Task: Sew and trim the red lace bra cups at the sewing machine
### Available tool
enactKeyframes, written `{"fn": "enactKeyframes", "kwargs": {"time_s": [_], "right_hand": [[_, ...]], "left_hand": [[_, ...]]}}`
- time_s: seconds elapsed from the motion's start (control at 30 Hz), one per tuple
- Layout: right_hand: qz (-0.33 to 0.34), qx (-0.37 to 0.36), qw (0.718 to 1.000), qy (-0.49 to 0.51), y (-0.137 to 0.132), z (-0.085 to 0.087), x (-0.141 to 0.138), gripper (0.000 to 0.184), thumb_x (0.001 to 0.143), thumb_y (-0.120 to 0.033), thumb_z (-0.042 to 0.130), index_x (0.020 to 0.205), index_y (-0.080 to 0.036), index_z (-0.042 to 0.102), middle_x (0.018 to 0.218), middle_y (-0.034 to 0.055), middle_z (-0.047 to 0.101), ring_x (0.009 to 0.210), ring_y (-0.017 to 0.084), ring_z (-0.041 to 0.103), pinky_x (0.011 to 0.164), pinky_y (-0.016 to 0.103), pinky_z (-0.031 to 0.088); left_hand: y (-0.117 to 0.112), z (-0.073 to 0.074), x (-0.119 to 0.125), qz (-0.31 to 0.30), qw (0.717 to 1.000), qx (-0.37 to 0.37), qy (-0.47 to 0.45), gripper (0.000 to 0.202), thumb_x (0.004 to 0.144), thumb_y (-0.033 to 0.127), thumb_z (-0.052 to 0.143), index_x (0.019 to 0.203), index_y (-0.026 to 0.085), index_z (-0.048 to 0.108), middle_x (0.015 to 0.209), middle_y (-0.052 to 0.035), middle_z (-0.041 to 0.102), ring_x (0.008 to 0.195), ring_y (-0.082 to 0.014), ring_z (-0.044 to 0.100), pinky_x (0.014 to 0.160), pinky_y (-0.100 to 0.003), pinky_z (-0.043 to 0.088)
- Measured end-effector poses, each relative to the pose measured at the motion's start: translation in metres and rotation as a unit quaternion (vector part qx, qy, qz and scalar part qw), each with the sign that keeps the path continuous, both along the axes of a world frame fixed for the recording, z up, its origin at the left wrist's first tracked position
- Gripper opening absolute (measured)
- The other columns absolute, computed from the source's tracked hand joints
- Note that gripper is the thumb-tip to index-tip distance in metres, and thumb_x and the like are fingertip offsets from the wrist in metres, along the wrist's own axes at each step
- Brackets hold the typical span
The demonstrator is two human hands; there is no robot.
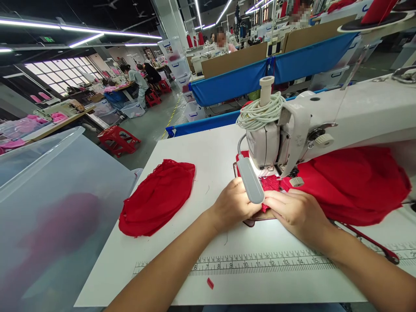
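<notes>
A small red lace piece lies under the head of the white sewing machine, lit by its lamp. My left hand rests on the table left of the needle, fingers curled onto the lace edge. From the right, my right hand presses on the same piece, fingers bent and pinching it. Part of the lace is hidden behind the lamp.
A stack of red lace pieces lies at the left of the white table. A heap of red fabric sits under the machine arm at right. A clear plastic bin stands to the left. A printed ruler runs along the table front.
</notes>
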State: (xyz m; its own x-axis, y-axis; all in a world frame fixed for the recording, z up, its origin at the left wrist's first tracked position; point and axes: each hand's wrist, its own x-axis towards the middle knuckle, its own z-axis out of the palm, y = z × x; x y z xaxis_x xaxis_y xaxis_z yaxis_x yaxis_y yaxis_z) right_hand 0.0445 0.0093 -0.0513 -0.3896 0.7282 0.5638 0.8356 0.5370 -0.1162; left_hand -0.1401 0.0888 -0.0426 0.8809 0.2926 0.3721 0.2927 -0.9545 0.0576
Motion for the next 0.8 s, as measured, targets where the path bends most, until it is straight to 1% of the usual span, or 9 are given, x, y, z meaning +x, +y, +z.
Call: {"fn": "enactKeyframes", "kwargs": {"time_s": [0.1,0.17,0.23,0.3,0.37,0.43,0.5,0.67,0.8], "right_hand": [[-0.013,0.02,0.999,-0.026,-0.003,-0.004,-0.001,0.024,0.087,-0.005,0.047,0.076,-0.017,0.065,0.086,0.002,0.074,0.061,0.009,0.058,0.057,0.027,0.032],[-0.021,0.037,0.999,-0.034,-0.004,-0.006,-0.002,0.023,0.089,-0.007,0.047,0.081,-0.016,0.067,0.091,0.0039,0.075,0.06,0.01,0.06,0.057,0.027,0.033],[-0.034,0.047,0.998,-0.039,-0.005,-0.007,-0.002,0.023,0.09,-0.009,0.047,0.082,-0.016,0.067,0.091,0.0047,0.076,0.057,0.01,0.06,0.056,0.027,0.034],[-0.048,0.046,0.997,-0.044,-0.005,-0.006,-0.002,0.024,0.09,-0.007,0.046,0.083,-0.015,0.068,0.094,0.0048,0.076,0.057,0.01,0.061,0.056,0.026,0.036],[-0.058,0.036,0.997,-0.047,-0.005,-0.005,-0.003,0.024,0.088,-0.006,0.047,0.086,-0.015,0.069,0.098,0.0046,0.076,0.059,0.01,0.063,0.056,0.026,0.037],[-0.074,0.024,0.996,-0.048,-0.005,-0.005,-0.003,0.025,0.087,-0.005,0.048,0.09,-0.015,0.07,0.1,0.0037,0.076,0.06,0.01,0.064,0.055,0.026,0.038],[-0.095,0.024,0.994,-0.047,-0.005,-0.005,-0.004,0.027,0.085,-0.003,0.048,0.094,-0.016,0.07,0.099,0.003,0.076,0.061,0.01,0.065,0.055,0.025,0.038],[-0.118,0.039,0.991,-0.047,-0.005,-0.006,-0.007,0.03,0.081,-0.002,0.049,0.094,-0.017,0.071,0.099,0.0016,0.076,0.062,0.01,0.066,0.055,0.024,0.039],[-0.142,0.045,0.987,-0.06,-0.006,-0.006,-0.01,0.029,0.081,-0.003,0.048,0.089,-0.017,0.072,0.095,0.0021,0.077,0.053,0.011,0.063,0.053,0.026,0.038]], "left_hand": [[-0.004,0.001,0.0,-0.053,0.994,0.092,-0.008,0.032,0.09,0.008,0.046,0.06,0.019,0.051,0.063,0.0009,0.056,0.062,-0.0133,0.05,0.059,-0.03,0.04],[-0.01,0.0,-0.001,-0.041,0.987,0.154,-0.027,0.034,0.089,0.004,0.044,0.06,0.018,0.052,0.063,0.0002,0.058,0.058,-0.0129,0.049,0.054,-0.029,0.037],[-0.018,0.0,-0.002,-0.007,0.984,0.173,-0.039,0.035,0.089,0.001,0.042,0.06,0.017,0.054,0.062,-0.0009,0.059,0.057,-0.013,0.051,0.052,-0.028,0.037],[-0.025,0.0,-0.003,0.026,0.986,0.16,-0.039,0.035,0.092,0.004,0.04,0.063,0.016,0.057,0.066,-0.0032,0.062,0.057,-0.0136,0.052,0.051,-0.028,0.039],[-0.031,0.001,-0.004,0.054,0.991,0.12,-0.033,0.035,0.098,0.017,0.038,0.07,0.015,0.06,0.075,-0.007,0.067,0.06,-0.015,0.055,0.053,-0.029,0.043],[-0.035,0.002,-0.004,0.069,0.995,0.072,-0.015,0.041,0.101,0.032,0.033,0.081,0.013,0.063,0.089,-0.0114,0.069,0.07,-0.0179,0.06,0.059,-0.032,0.048],[-0.035,0.002,-0.005,0.077,0.996,0.035,0.007,0.048,0.101,0.042,0.027,0.092,0.012,0.063,0.102,-0.0143,0.068,0.082,-0.0211,0.063,0.068,-0.035,0.052],[-0.035,-0.003,-0.004,0.087,0.995,0.011,0.051,0.051,0.096,0.054,0.033,0.105,0.012,0.06,0.11,-0.0164,0.067,0.098,-0.0263,0.063,0.082,-0.042,0.052],[-0.037,-0.007,0.001,0.095,0.995,-0.003,0.025,0.055,0.095,0.056,0.035,0.113,0.009,0.056,0.114,-0.0187,0.065,0.108,-0.0291,0.061,0.086,-0.044,0.052]]}}
